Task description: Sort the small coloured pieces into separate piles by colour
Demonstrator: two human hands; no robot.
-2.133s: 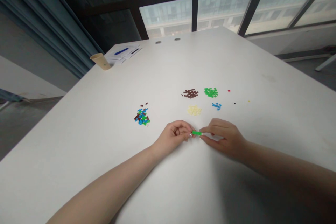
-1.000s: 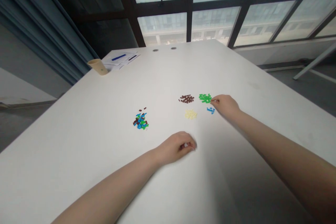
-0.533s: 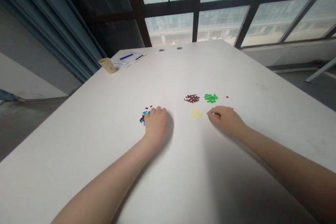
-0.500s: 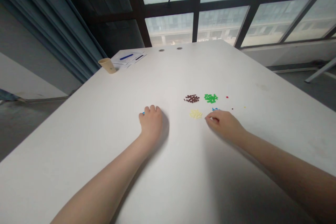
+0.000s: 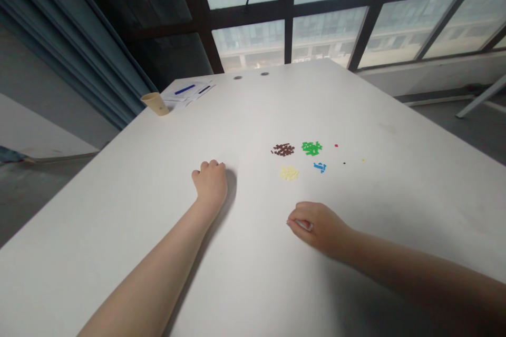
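Note:
On the white table (image 5: 253,279), my left hand (image 5: 211,183) is curled, palm down, where the mixed-colour heap of small bricks lay; the hand hides that heap, so what its fingers grip cannot be seen. My right hand (image 5: 318,226) rests nearer to me, thumb and fingertips pinched together, and anything between the tips is too small to make out. Beyond it are sorted small bricks: a brown pile (image 5: 283,149), a green pile (image 5: 312,148), a pale yellow pile (image 5: 289,172) and a few blue pieces (image 5: 320,167).
Right of the piles lie single red (image 5: 336,145), black (image 5: 344,163) and yellow (image 5: 363,160) pieces. A paper cup (image 5: 155,103) stands at the left edge, beside papers (image 5: 193,96) with a blue pen (image 5: 184,89). Windows (image 5: 249,45) rise behind the table.
My left hand has moved from the middle to the mixed heap and covers it. My right hand went to the green pile, then came back toward me. The green piece held earlier is out of sight.

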